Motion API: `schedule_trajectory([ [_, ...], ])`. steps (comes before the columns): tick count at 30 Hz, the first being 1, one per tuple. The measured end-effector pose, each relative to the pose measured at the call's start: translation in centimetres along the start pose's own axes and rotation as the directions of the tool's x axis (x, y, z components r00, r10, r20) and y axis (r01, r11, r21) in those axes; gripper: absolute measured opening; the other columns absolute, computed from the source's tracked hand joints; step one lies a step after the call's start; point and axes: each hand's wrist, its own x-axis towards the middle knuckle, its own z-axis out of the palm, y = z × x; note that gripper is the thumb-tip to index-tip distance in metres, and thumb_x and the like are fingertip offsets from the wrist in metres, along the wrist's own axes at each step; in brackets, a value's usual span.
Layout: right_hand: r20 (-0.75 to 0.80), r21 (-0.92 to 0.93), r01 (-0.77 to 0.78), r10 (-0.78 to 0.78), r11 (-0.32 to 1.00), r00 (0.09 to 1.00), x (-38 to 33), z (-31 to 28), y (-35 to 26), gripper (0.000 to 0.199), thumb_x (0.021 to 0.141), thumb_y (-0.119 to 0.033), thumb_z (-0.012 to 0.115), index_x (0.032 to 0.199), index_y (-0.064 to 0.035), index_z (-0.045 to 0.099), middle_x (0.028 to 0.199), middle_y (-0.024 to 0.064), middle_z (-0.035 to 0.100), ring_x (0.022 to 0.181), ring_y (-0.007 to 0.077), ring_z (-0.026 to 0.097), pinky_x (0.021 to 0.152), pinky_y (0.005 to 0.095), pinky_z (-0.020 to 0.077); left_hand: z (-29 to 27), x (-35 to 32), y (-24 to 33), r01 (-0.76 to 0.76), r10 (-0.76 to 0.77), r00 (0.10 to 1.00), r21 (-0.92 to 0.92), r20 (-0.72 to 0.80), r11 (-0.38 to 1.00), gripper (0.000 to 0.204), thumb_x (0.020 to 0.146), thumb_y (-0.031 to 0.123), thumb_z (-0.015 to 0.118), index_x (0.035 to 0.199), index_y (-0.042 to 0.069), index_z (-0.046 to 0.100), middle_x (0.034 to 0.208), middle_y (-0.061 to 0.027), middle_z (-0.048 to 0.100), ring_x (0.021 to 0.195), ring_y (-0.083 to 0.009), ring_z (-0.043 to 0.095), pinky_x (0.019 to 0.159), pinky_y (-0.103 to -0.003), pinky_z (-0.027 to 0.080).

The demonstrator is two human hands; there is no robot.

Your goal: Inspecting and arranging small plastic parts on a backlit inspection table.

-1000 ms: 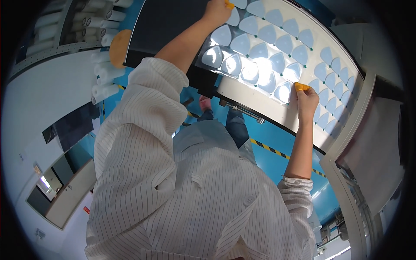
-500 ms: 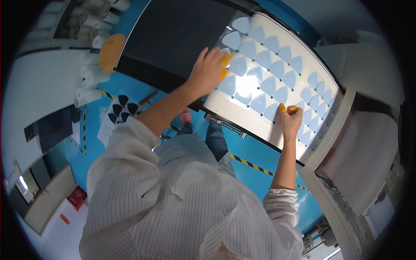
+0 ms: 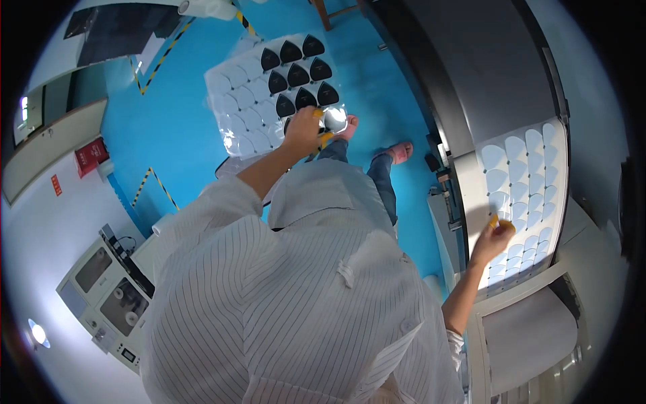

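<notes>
My left hand, with yellow finger covers, reaches to the near right corner of a clear plastic sheet. Its fingers are apart, and I see nothing held between them. Black rounded-triangle pieces lie in rows on the right part of that sheet. Over at the right, my right hand is above the near edge of a white machine bed. Its covered thumb and finger are curled close together; whatever is between them is too small to make out. Rows of pale blue rounded-triangle pieces lie beside it.
The dark belt of the machine runs along the right. A roller of pale material sits at its near end. My feet in pink slippers stand on the blue floor, marked with yellow-black tape. A wooden stool stands at the far side.
My view has turned left. My left hand has gone from the pale blue pieces on the machine to the sheet with black pieces. My right hand stays over the machine bed, still curled.
</notes>
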Motion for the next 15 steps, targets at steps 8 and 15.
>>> schedule_trajectory([
  [8,0.544,0.209,0.221,-0.301,0.953,0.784,-4.9,11.2,-15.6,0.027,0.086,-0.006,0.060,0.112,-0.0015,0.054,0.083,0.0084,0.057,0.074,0.0146,0.056,0.068,0.0258,0.0461,5.8,3.7,0.9,-0.131,0.181,0.968,0.265,-0.175,0.955,0.028,0.075,0.017,0.065,0.099,0.004,0.059,0.101,-0.0097,0.056,0.094,-0.0259,0.052,0.080,-0.038,0.042],
  [15,0.713,0.388,-0.287,-0.087,0.876,0.696,-6.8,24.2,-21.9,0.027,0.083,-0.009,0.064,0.107,0.0013,0.055,0.089,0.0108,0.063,0.076,0.0207,0.062,0.063,0.0288,0.0465,0.1,-1.3,-0.5,-0.372,0.331,0.908,-0.129,-0.256,0.919,0.023,0.079,0.015,0.062,0.098,0.002,0.057,0.101,-0.0155,0.055,0.098,-0.0312,0.053,0.088,-0.039,0.041],
])
